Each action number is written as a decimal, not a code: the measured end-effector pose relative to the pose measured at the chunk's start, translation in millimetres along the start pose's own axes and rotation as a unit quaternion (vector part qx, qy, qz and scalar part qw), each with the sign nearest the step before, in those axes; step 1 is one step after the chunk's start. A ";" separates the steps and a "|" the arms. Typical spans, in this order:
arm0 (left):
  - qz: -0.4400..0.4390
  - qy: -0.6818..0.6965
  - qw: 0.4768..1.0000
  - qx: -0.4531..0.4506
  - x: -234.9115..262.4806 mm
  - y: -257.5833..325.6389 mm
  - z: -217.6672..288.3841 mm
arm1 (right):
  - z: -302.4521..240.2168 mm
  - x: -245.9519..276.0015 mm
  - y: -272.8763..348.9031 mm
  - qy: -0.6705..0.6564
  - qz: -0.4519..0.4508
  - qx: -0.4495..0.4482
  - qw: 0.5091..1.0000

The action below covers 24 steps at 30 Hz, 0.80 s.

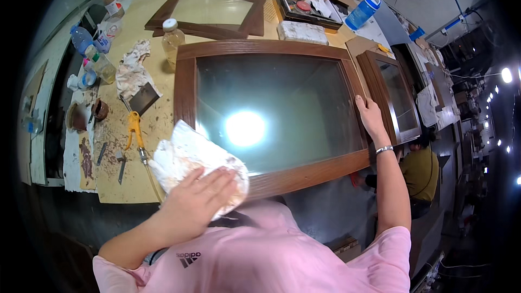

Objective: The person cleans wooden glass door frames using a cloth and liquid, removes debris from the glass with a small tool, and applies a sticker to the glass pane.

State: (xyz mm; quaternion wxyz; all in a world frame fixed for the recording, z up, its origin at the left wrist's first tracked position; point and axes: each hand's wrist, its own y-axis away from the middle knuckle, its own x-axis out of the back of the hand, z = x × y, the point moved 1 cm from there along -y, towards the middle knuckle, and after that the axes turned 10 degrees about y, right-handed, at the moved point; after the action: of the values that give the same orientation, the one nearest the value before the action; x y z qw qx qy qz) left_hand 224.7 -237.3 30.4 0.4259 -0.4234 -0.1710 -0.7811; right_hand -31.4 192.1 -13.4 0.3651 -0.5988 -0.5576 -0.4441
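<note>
A brown wooden door panel with a glass pane (pixel 293 114) lies in front of me on the table. Its dark wood frame (pixel 260 47) juts past the table's near edge. At the near left corner, my left hand (pixel 198 203) lies flat over a crumpled white cloth (pixel 187 149) with brown stains, pressing it to the frame; the cloth hides that corner. My right hand (pixel 369 115) grips the frame's right side, fingers on top and thumb side partly hidden. A bright lamp reflects in the glass.
Left of the panel are a yellow air blow gun (pixel 134 125) with a hose, a dark scraper blade (pixel 144 99), a stained rag (pixel 134 68) and several bottles. A capped bottle (pixel 173 43) stands near the far left corner. More framed panels (pixel 388 95) lie at right; a person (pixel 420 173) crouches beyond.
</note>
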 end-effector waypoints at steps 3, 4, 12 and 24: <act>-0.024 -0.068 0.997 0.040 2.2 -1.0 8.9 | 5.4 -1.9 9.3 -0.033 0.026 0.032 0.999; -0.032 -0.075 0.995 0.063 0.4 0.8 14.1 | 17.4 -8.6 7.6 -0.046 0.033 0.027 0.998; 0.037 -0.070 0.993 0.084 -84.8 -86.0 80.5 | 20.9 -6.7 -1.9 -0.037 -0.038 0.118 0.992; 0.107 -0.037 0.992 0.050 -151.1 -179.0 133.4 | 35.4 -10.0 -0.7 -0.132 -0.020 0.202 0.970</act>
State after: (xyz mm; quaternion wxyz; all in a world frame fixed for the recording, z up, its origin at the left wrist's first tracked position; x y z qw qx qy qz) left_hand 190.7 28.7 3.0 0.5212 -0.4458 -0.1792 -0.7054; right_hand -27.5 221.7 -34.8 0.3932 -0.5546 -0.6906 -0.2466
